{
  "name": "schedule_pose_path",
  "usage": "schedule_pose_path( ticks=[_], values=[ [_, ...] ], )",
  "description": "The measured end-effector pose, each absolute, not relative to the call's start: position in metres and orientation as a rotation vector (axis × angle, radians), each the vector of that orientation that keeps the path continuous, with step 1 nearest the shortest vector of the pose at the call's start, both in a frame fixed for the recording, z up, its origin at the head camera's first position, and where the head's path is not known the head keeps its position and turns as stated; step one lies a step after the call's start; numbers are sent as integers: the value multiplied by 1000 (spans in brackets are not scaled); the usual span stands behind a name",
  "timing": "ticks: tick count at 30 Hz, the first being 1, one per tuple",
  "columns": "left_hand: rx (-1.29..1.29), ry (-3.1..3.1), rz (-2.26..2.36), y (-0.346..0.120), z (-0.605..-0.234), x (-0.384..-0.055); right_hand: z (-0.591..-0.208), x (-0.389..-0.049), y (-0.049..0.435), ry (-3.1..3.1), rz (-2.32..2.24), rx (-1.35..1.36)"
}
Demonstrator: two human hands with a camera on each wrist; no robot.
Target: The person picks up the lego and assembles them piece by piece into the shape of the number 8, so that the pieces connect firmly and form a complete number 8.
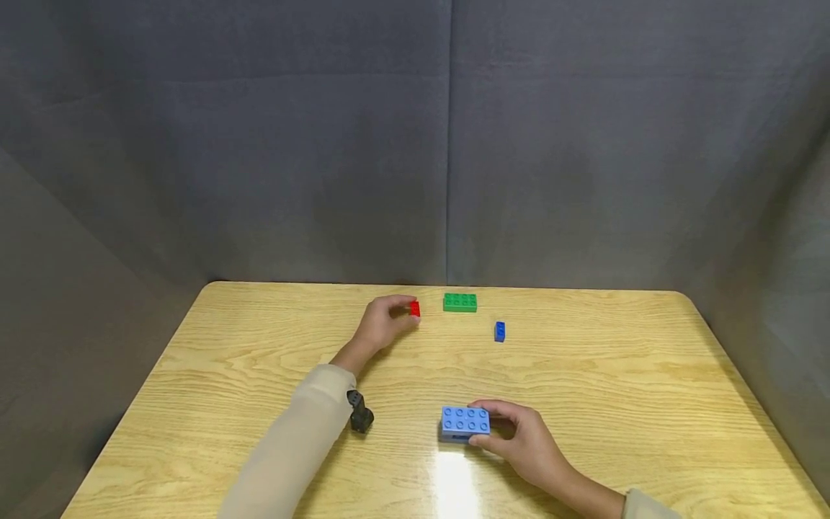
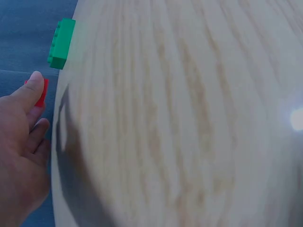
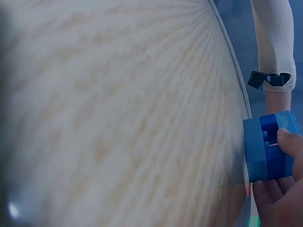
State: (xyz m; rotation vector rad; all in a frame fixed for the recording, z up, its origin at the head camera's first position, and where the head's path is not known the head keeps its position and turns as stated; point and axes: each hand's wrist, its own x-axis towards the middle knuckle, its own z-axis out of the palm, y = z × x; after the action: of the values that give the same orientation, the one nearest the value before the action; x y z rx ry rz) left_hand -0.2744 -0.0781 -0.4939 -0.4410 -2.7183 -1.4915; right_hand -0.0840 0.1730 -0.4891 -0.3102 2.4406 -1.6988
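My left hand (image 1: 381, 323) reaches to the far part of the table and pinches a small red brick (image 1: 415, 308) between thumb and fingers. In the left wrist view the thumb covers part of that red brick (image 2: 44, 93). Nearer to me, my right hand (image 1: 528, 441) grips a stack of blue bricks (image 1: 463, 418) by its right end, thumb in front and fingers behind. The right wrist view shows the stack (image 3: 256, 151) as light blue outer bricks with darker blue pieces and a gap between them. Studs face up on its top.
A green brick (image 1: 460, 303) lies near the table's back edge, just right of the red one. Closer in stands a small dark blue brick (image 1: 499, 331). The wooden table (image 1: 616, 375) ends at grey curtains (image 1: 311, 180). A black wrist camera (image 1: 359, 414) sticks out from the left sleeve.
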Motion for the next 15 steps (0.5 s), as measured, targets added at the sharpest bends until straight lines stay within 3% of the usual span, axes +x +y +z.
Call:
schedule_pose_path(
  ticks=[15],
  values=[
    [-535, -2634, -1531, -83, -471, -254, -488, -83, 172, 2431, -1693, -296]
  ],
)
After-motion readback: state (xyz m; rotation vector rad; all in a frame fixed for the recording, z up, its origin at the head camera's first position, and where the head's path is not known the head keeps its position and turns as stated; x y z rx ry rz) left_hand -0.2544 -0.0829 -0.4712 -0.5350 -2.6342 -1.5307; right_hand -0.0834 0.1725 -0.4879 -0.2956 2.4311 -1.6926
